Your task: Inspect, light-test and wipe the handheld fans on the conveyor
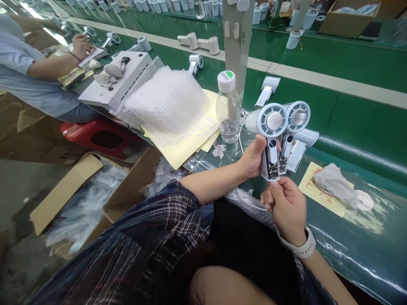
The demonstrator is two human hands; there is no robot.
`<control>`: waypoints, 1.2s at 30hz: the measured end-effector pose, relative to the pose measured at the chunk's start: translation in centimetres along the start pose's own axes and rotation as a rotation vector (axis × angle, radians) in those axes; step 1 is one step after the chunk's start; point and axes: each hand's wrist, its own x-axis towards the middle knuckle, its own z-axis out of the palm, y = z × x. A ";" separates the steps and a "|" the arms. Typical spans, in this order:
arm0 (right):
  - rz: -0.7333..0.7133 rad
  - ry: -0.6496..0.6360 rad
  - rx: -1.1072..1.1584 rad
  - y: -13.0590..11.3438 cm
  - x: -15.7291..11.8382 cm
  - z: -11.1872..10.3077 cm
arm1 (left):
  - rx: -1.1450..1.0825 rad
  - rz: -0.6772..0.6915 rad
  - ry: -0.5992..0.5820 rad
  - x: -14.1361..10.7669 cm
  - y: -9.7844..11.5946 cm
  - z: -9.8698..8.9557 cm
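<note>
Right of centre, the left hand (253,160) is gripping a fan (274,120), the right hand (290,208) is pinching its lower end; the circuit board (273,170) is lying uncovered.

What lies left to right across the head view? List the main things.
Co-worker's bare hand → translucent bubble wrap → clear plastic bottle with white cap → front pale-blue fan with silver hub → crumpled grey cloth → round white pad.

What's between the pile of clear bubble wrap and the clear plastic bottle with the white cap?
The head view shows part of a yellow paper sheet between the bubble wrap and the bottle.
</note>
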 end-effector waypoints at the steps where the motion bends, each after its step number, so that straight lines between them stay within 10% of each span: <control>1: -0.040 -0.015 -0.052 0.1 0.1 -0.1 | 0.003 0.025 0.013 0.0 -0.1 0.0; 10: -0.360 -0.039 -0.364 0.5 0.2 -1.5 | -0.196 -0.046 -0.021 -0.4 1.4 0.8; 25: -0.125 0.237 0.108 1.6 -0.3 0.5 | -0.049 0.082 -0.113 -1.3 -0.5 1.0; 36: -0.462 0.256 -0.531 -0.9 0.8 -4.3 | 0.022 0.036 -0.114 -0.9 1.0 0.3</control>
